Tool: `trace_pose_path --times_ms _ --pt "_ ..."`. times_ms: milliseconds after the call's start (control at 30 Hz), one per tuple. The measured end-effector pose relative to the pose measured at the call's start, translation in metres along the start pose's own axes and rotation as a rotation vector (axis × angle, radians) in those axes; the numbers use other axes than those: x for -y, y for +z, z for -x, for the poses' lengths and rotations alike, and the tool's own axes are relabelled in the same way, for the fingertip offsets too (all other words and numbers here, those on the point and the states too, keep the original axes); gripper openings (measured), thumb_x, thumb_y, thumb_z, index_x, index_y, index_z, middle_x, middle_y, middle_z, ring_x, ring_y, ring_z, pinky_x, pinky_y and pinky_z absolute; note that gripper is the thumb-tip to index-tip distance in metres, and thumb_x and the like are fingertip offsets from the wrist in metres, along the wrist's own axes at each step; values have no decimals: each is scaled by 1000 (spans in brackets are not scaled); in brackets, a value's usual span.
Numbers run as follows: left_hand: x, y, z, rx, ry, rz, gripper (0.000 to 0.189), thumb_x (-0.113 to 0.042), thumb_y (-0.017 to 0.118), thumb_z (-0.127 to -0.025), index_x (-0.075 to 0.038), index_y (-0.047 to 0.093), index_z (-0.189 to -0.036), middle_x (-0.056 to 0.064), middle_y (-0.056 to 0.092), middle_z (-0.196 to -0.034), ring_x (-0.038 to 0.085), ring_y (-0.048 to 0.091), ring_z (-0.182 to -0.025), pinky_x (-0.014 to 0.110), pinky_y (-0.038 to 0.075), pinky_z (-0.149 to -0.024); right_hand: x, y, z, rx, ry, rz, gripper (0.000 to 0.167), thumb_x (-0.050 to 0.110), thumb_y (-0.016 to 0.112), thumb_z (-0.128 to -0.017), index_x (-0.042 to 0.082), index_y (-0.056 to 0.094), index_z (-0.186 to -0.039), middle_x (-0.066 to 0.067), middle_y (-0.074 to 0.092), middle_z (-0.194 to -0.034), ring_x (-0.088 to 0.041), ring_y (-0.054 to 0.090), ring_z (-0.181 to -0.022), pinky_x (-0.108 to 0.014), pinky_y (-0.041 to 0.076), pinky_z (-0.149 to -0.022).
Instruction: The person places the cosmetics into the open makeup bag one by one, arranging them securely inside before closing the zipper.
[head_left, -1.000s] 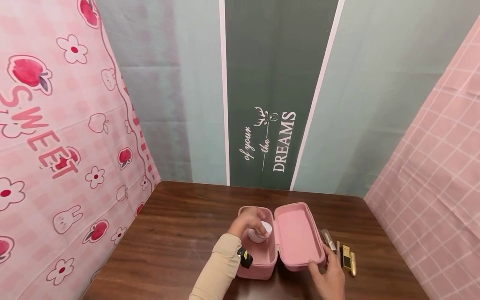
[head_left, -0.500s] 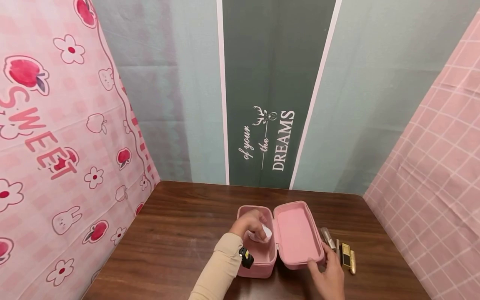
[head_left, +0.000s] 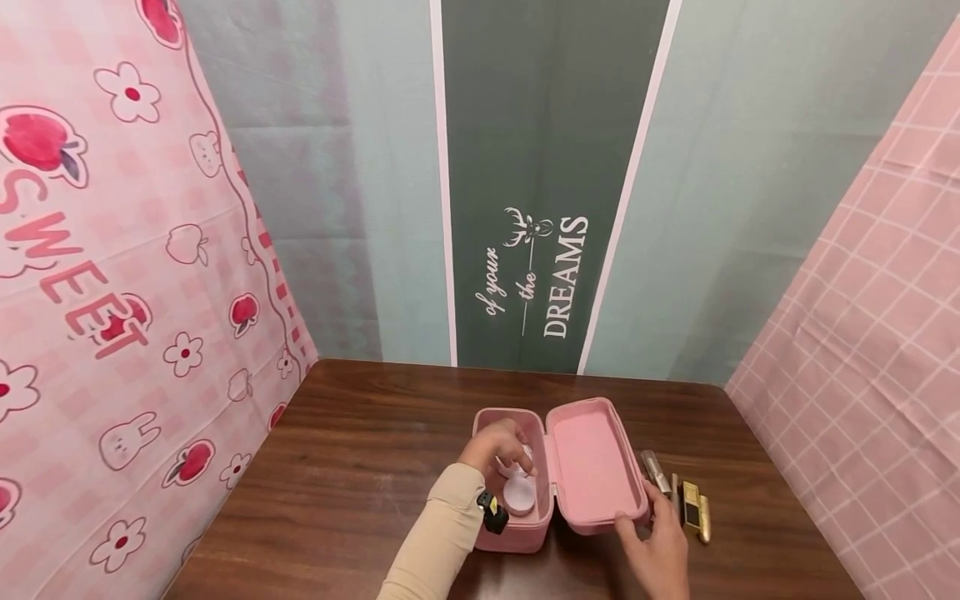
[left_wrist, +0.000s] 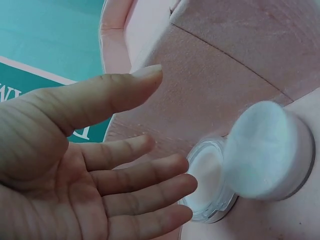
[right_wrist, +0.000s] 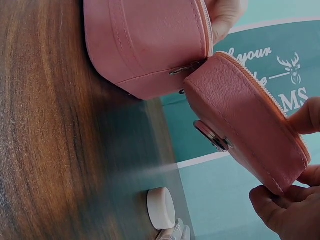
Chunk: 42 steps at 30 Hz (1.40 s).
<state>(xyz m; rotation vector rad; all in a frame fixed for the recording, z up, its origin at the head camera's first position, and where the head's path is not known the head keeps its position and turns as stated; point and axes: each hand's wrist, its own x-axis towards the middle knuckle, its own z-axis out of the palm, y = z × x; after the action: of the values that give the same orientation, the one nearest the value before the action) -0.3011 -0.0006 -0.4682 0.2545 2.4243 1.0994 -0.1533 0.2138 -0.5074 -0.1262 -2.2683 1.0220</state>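
An unzipped pink case (head_left: 512, 540) stands on the table with its lid (head_left: 592, 467) folded out to the right. My left hand (head_left: 497, 443) reaches inside it. In the left wrist view the left fingers (left_wrist: 145, 195) are spread loosely with nothing gripped. Just beyond the fingertips is a clear-rimmed round container (left_wrist: 207, 175) with pale contents, overlapped by a larger white round jar (left_wrist: 265, 150). In the head view, the left hand partly covers this pair. My right hand (head_left: 658, 546) holds the lid's near right corner, thumb at the zipped rim and fingers underneath.
Right of the lid lie a clear and silver tube (head_left: 656, 472), a gold and black case (head_left: 692, 507) and a gold tube (head_left: 705, 521). A white round piece (right_wrist: 161, 209) shows on the table in the right wrist view. Hanging cloths surround the brown table (head_left: 360, 467).
The left hand has let go of the white jar it held, which has gone down into the case. A round pale top now shows nearer the front. The right hand keeps its hold.
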Motion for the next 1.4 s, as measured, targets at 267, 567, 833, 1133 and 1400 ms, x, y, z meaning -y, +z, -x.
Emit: trace_pose_path --times_ms 267,567,833,1133,1400 --pt "2 0 -2 -23 27 16 25 -10 80 -68 -3 64 -86 5 57 -75 29 58 -77 43 51 -67 2 0 -3 14 17 17 57 3 71 -69 -6 52 -122 -21 57 -104 -20 56 -82 -9 38 -70" --pt "6 -8 7 -257 346 -153 41 -14 75 -76 0 62 -112 14 64 -101 24 60 -90 33 50 -75 13 1 7 -67 -140 -36 65 0 70 -62 -12 48 -122 -32 45 -124 -46 42 -108 -9 17 -94" --pt "32 -18 8 -618 379 -234 29 -4 72 -74 -3 67 -103 14 61 -104 35 54 -101 47 45 -84 13 6 21 -118 -139 -20 63 2 68 -62 -11 49 -120 -31 45 -124 -51 40 -108 -27 19 -102" --pt "63 -16 0 -595 372 -60 28 7 63 -79 5 62 -107 20 62 -101 35 58 -95 46 47 -82 7 11 24 -138 -182 -7 63 1 67 -60 -13 49 -118 -33 46 -121 -50 42 -103 -17 15 -98" --pt "68 -17 2 -578 366 90 26 11 53 -85 7 60 -109 22 62 -103 34 59 -93 46 47 -81 11 9 23 -108 -161 10 63 0 68 -61 -12 49 -119 -31 47 -121 -48 41 -106 -12 14 -96"
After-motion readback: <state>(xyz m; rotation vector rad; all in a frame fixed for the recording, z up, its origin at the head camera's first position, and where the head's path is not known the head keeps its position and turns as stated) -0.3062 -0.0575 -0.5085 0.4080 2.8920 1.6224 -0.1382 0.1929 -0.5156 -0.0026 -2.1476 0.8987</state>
